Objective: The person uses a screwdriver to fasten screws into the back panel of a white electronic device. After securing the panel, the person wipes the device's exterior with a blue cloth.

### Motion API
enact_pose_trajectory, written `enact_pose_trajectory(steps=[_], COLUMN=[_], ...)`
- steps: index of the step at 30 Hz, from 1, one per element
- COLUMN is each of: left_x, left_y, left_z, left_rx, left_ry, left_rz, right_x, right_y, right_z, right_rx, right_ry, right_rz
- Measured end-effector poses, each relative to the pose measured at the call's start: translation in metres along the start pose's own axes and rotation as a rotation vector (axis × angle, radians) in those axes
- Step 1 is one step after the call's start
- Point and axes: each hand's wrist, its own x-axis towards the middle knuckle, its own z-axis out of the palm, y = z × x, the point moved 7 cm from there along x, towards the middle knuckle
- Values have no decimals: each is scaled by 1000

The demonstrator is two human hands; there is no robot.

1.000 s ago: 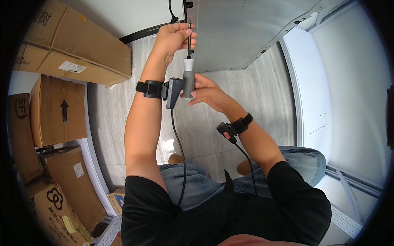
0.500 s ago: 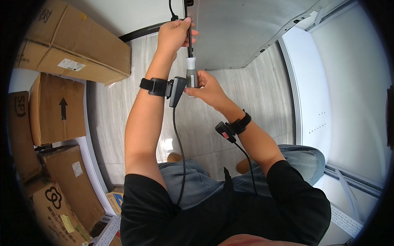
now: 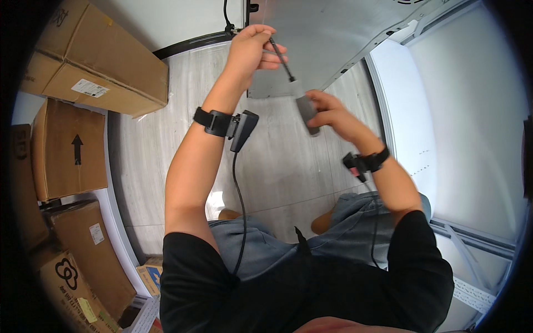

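My right hand [image 3: 333, 114] grips the grey handle of a screwdriver [image 3: 304, 108], which now leans to the upper left. My left hand [image 3: 252, 47] is raised higher and pinches the thin dark shaft [image 3: 280, 55] near its tip. Both hands are in front of a grey metal panel [image 3: 327, 33] that stands over the floor. Black bands with small devices sit on both wrists, and a cable runs down from the left one [image 3: 236, 125].
Cardboard boxes [image 3: 83, 61] are stacked along the left, with more lower down [image 3: 83, 261]. Pale wood-look floor [image 3: 283, 166] lies below my hands. A white frame and wall [image 3: 444, 127] fill the right side. My knees show at the bottom.
The screwdriver was upright at the panel's edge; now it has come away and tilted, with my right hand lower and further right. My left hand slid along the shaft.
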Motion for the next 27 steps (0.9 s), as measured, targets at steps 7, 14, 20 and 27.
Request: enact_pose_trajectory(steps=[7, 14, 20, 27], left_x=[2, 30, 78, 71], left_y=[-10, -54, -155, -281], left_z=[95, 227, 365, 478], left_rx=[-346, -238, -74, 227], left_ry=[-173, -417, -574, -668], left_rz=[12, -58, -274, -493], right_x=[-80, -158, -228, -302], right_y=[-56, -33, 89, 270], right_z=[-137, -254, -351, -329], right_rx=[-9, -339, -138, 642], right_ry=[231, 309, 520, 766], right_rz=[131, 48, 127, 173])
